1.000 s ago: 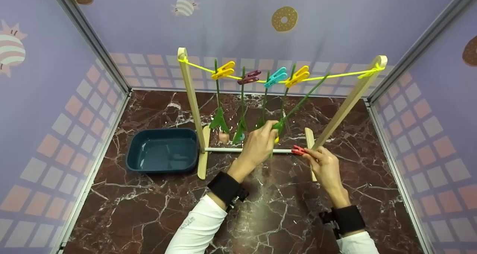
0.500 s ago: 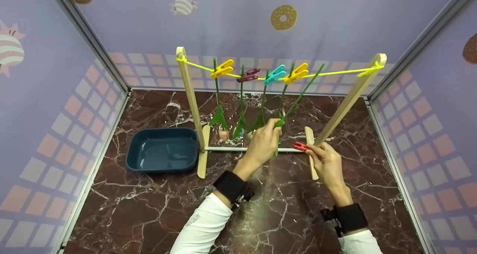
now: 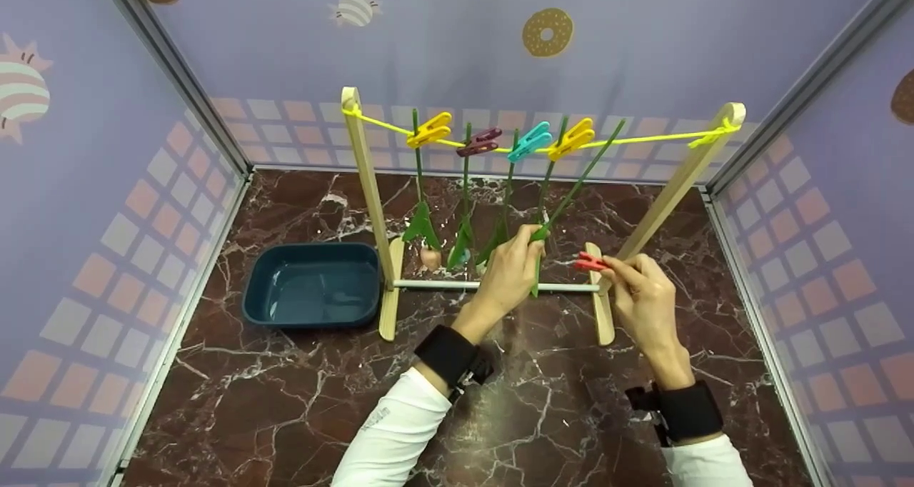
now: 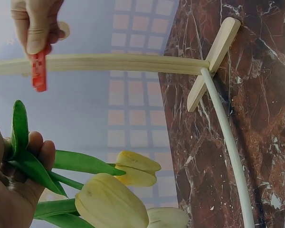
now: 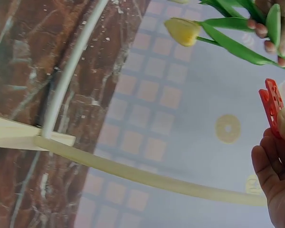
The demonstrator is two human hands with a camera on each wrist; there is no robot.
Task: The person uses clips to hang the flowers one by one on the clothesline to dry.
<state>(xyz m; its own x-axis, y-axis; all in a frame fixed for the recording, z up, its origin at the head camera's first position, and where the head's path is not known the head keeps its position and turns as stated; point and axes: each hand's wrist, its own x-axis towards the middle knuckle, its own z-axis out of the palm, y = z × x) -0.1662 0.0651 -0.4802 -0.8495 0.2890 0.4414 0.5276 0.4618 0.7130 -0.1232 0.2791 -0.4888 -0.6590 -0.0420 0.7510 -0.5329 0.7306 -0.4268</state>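
Note:
My left hand (image 3: 508,273) grips an artificial tulip by its green stem (image 3: 582,180), whose upper end leans up and right across the yellow line (image 3: 660,140). Yellow tulip heads (image 4: 111,202) show just below that hand in the left wrist view. To the right, my right hand (image 3: 648,305) pinches a red clothespin (image 3: 591,261) between thumb and fingers, its jaws pointing left toward the stem. Several tulips hang head down on the line, held by a yellow clothespin (image 3: 430,131), a maroon one (image 3: 479,143), a turquoise one (image 3: 529,142) and another yellow one (image 3: 572,139).
The line runs between a left wooden post (image 3: 369,187) and a right wooden post (image 3: 675,187), joined low down by a white bar (image 3: 435,285). A dark blue basin (image 3: 310,319) stands left of the rack on the marbled surface (image 3: 285,401). Patterned walls enclose three sides.
My right hand has lifted the red clothespin up and slightly right. The left hand has moved a little up and right, and the stem's tip now reaches higher above the line.

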